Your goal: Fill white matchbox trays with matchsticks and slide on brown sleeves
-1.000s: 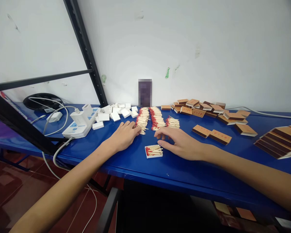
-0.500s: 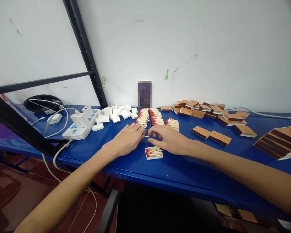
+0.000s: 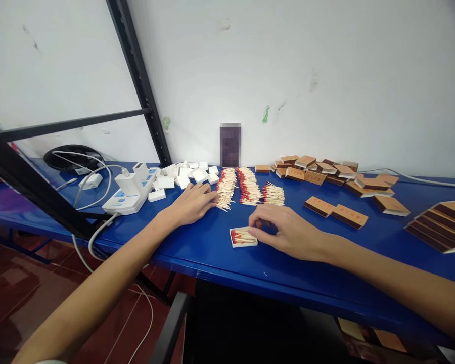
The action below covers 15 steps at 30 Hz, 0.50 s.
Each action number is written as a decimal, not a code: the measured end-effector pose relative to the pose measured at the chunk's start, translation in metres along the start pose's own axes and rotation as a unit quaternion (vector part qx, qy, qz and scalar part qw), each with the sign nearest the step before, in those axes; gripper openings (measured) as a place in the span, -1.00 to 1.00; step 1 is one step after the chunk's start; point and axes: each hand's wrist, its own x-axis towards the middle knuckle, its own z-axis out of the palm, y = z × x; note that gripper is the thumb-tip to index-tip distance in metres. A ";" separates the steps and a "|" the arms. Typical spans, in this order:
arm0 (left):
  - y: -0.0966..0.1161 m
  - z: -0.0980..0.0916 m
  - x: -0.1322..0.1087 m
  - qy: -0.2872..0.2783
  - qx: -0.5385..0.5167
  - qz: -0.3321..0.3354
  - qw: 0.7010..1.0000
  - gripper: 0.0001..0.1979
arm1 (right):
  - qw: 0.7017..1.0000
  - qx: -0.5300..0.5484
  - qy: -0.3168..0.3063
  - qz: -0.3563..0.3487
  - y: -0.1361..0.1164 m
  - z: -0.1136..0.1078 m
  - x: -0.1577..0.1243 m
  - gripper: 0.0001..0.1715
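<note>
A small white matchbox tray (image 3: pixel 244 245) lies near the front of the blue table, with red-headed matches (image 3: pixel 241 236) in it. My right hand (image 3: pixel 284 230) is at the tray's right end, thumb and forefinger closed together at the pale ends of matches there. To the left, my left hand (image 3: pixel 195 203) rests low over the table, fingers bent and apart, with nothing visible in them. Its fingertips are beside the left pile of matches (image 3: pixel 226 187). A middle pile of matches (image 3: pixel 249 187) and a smaller right pile of matches (image 3: pixel 273 194) lie behind my right hand.
Loose white trays (image 3: pixel 182 177) are heaped behind my left hand. Brown matchbox sleeves (image 3: pixel 318 172) lie at the back right, with a stack of sleeves (image 3: pixel 442 225) farther right. A power strip (image 3: pixel 131 198) with cables and a black shelf post (image 3: pixel 140 83) stand on the left.
My hands have moved apart from where they met in front of the piles. The left went left; the right came down to the tray. Matches that stuck out over the tray's right end now lie further in.
</note>
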 end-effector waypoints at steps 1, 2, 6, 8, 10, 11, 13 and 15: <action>0.001 -0.001 0.000 0.001 0.005 0.002 1.000 -0.80 | 1.000 0.000 0.005 0.004 0.000 -0.001 0.001 -0.82; 0.003 -0.002 0.001 0.005 0.007 0.003 1.000 -0.80 | 1.000 -0.001 0.011 0.007 0.000 -0.003 0.002 -0.80; 0.014 -0.010 -0.001 0.042 -0.026 0.000 0.999 -0.80 | 0.999 -0.016 0.029 0.029 0.003 -0.005 0.011 -0.80; 0.024 -0.016 -0.001 0.064 -0.057 0.008 0.996 -0.81 | 0.998 -0.031 0.031 0.046 0.006 -0.004 0.018 -0.79; 0.035 -0.023 -0.001 0.079 -0.083 0.025 0.993 -0.81 | 0.997 -0.043 0.034 0.052 0.008 -0.001 0.025 -0.78; 0.039 -0.026 -0.002 0.082 -0.093 0.032 0.992 -0.81 | 0.997 -0.047 0.037 0.048 0.009 0.001 0.027 -0.80; 0.044 -0.029 -0.002 0.080 -0.107 0.038 0.990 -0.80 | 0.997 -0.051 0.047 0.031 0.008 0.003 0.031 -0.79; 0.041 -0.028 -0.004 0.069 -0.105 0.035 0.991 -0.77 | 0.997 -0.048 0.059 0.014 0.006 0.003 0.029 -0.77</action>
